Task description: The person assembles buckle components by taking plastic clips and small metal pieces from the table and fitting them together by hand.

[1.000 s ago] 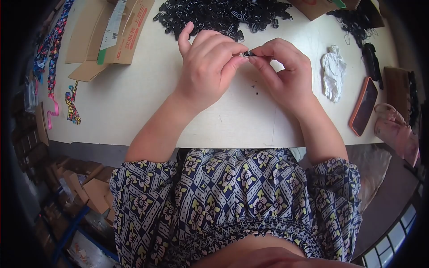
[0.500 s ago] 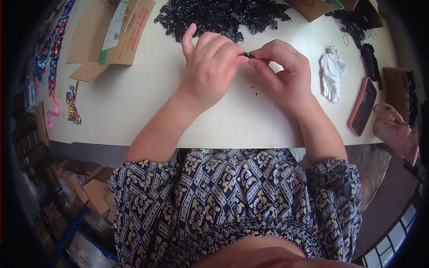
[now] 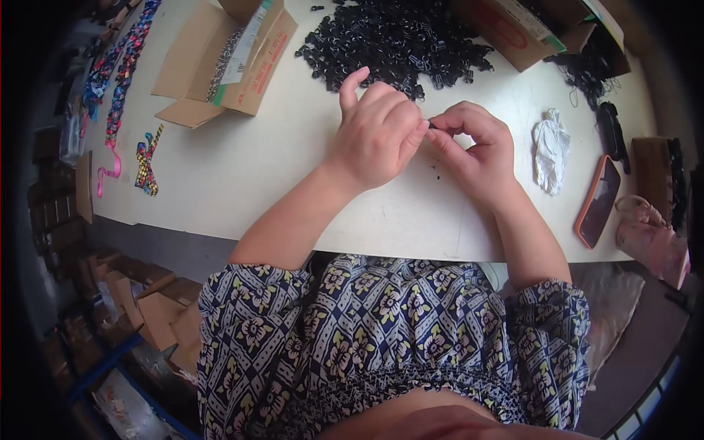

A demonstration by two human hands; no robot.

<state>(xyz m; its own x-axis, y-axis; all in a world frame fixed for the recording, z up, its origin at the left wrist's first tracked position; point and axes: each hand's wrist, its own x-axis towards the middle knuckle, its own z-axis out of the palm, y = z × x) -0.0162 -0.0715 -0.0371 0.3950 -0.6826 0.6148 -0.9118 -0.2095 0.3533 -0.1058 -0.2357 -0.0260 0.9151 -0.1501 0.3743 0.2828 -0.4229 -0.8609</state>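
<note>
Head view: the pale surface (image 3: 242, 176) spreads across most of what we see, carrying everything near the hands. On its left side stands an open cardboard box (image 3: 268, 70), flaps spread; its angle probably leaves the middle free for our arms. Beside it, straight beyond our hands, a broad heap of black clips (image 3: 396, 44) lies loose, placed, we judge, within easy reach.

Our left hand (image 3: 378, 136) and right hand (image 3: 480, 150) meet just short of the heap. Well to the right lie an orange-edged phone (image 3: 598, 202) and a crumpled white item (image 3: 550, 150), both apparently set aside from the working spot.

Smallest of what we handle is a dark piece (image 3: 430, 126) between the two hands. Our right thumb and forefinger pinch it at the tips; our left fingers are pressed together on its other side, hiding that end, so we cannot tell its full shape. Such a fingertip hold seems suited to something so slight, with each hand steadying one end. Tiny dark specks (image 3: 438, 177) lie on the surface just below.
</note>
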